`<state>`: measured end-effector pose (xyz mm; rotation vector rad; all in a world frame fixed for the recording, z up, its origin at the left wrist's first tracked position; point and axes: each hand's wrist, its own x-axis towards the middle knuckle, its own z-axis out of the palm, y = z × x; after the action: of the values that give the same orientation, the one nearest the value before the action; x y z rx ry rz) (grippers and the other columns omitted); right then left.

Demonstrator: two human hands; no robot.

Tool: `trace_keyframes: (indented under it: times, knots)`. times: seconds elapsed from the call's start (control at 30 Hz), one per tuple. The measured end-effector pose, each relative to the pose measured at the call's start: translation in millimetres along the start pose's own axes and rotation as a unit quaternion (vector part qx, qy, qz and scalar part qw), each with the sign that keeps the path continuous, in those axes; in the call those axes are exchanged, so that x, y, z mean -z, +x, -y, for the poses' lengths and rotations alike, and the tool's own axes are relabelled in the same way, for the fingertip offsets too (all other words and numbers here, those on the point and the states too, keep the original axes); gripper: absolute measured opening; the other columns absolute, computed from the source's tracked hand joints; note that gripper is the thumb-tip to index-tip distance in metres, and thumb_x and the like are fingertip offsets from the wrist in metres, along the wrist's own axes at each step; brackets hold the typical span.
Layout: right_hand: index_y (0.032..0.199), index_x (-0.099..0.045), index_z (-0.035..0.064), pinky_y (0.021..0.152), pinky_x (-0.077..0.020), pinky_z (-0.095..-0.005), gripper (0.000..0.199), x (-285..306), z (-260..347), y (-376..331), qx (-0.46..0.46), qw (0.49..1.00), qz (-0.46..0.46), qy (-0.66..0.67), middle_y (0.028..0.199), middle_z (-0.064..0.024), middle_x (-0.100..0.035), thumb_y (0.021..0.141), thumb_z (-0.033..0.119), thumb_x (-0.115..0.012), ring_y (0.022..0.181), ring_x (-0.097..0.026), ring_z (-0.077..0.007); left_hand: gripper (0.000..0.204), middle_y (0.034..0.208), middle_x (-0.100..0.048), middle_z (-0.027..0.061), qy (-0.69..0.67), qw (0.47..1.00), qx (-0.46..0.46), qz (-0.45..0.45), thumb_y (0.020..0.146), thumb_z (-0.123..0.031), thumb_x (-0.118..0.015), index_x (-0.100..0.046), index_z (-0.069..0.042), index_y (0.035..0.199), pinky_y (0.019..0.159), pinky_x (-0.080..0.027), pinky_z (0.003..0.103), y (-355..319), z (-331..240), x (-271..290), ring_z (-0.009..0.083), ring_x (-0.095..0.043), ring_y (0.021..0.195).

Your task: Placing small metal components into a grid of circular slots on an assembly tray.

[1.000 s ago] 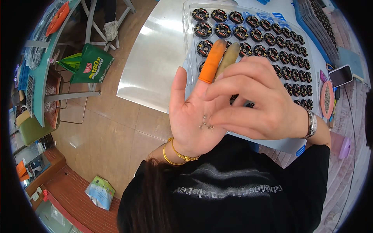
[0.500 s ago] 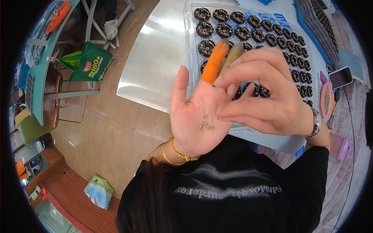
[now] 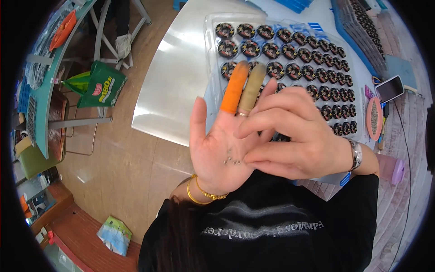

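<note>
1. Head view: the left hand [image 3: 216, 149] is raised palm-up and spread flat, gripping nothing. Its forefinger wears an orange rubber finger cot [image 3: 235, 88] and the next finger a beige rubber finger cot [image 3: 252, 88]. A gold chain bracelet and thin gold bangle [image 3: 201, 194] circle its wrist.
2. Head view: a small cluster of tiny dark metal pieces [image 3: 232, 159] lies loose in the middle of the left palm, too small to tell their kind.
3. Head view: the right hand [image 3: 294, 133] crosses over from the right, fingers curled. The tips of its thumb and a finger close together right at the tiny pieces; whether one is pinched between them cannot be told. A silver metal wristwatch [image 3: 356, 154] sits on its wrist.
4. Head view: behind both hands lies a clear plastic blister tray [image 3: 210, 50] with rows of small round black parts [image 3: 290, 52] seated in its pockets. The tray rests on a pale, glossy white surface [image 3: 174, 77].
5. Head view: right of the tray stand a smartphone with a dark screen [image 3: 389, 88] and, just below it, an oval pink dish [image 3: 374, 118].
6. Head view: on the wooden floor to the left sits a green plastic bag [image 3: 99, 86] beside a teal-edged bench [image 3: 50, 86]. The person's black printed shirt [image 3: 272, 226] fills the lower edge.
</note>
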<state>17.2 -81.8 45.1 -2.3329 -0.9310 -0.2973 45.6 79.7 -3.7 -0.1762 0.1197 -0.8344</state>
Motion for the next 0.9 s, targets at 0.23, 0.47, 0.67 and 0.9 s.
trace_keyframes:
  times: [0.23,0.47,0.67,0.9]
  knots:
    - [0.078,-0.071,0.0139,0.092,-0.0415,-0.0394,0.016,32.3,-26.2,17.4,-0.049,0.999,0.012,-0.001,0.113,-0.0034,-0.063,0.065,0.012,-0.081,0.107,-0.055,-0.0240,0.074,0.163,-0.018,0.0087,-0.006,0.999,-0.034,-0.009,0.100,-0.059,-0.024,-0.011,-0.015,0.159,0.122,-0.010,0.045,1.0,5.3,-2.6,0.0242,-0.014,0.150]
    - [0.085,-0.074,0.0109,0.099,-0.0410,-0.0376,0.009,56.0,-120.8,-0.2,-0.105,0.939,-0.059,-0.321,0.120,-0.0023,-0.063,0.076,0.013,-0.077,0.116,-0.053,-0.0243,0.070,0.162,-0.023,0.0054,-0.003,0.999,-0.045,0.015,0.102,-0.053,-0.028,-0.017,-0.011,0.157,0.122,-0.004,0.049,5.6,7.7,1.4,0.0238,-0.014,0.151]
    - [0.085,-0.074,0.0129,0.102,-0.0370,-0.0386,0.007,46.8,-139.7,4.4,-0.095,0.944,-0.036,-0.314,0.121,0.0004,-0.062,0.081,0.019,-0.075,0.119,-0.051,-0.0237,0.072,0.162,-0.022,0.0045,-0.011,0.999,-0.038,0.020,0.101,-0.055,-0.027,-0.017,-0.011,0.157,0.122,-0.008,0.045,4.2,6.1,2.3,0.0232,-0.015,0.150]
    - [0.083,-0.074,0.0144,0.101,-0.0363,-0.0382,0.007,44.9,-141.2,8.2,-0.070,0.932,-0.016,-0.354,0.121,0.0031,-0.063,0.083,0.021,-0.073,0.118,-0.052,-0.0223,0.073,0.162,-0.023,0.0044,-0.015,0.999,-0.035,0.019,0.101,-0.055,-0.028,-0.016,-0.011,0.157,0.122,-0.008,0.045,2.8,6.2,2.7,0.0233,-0.015,0.150]
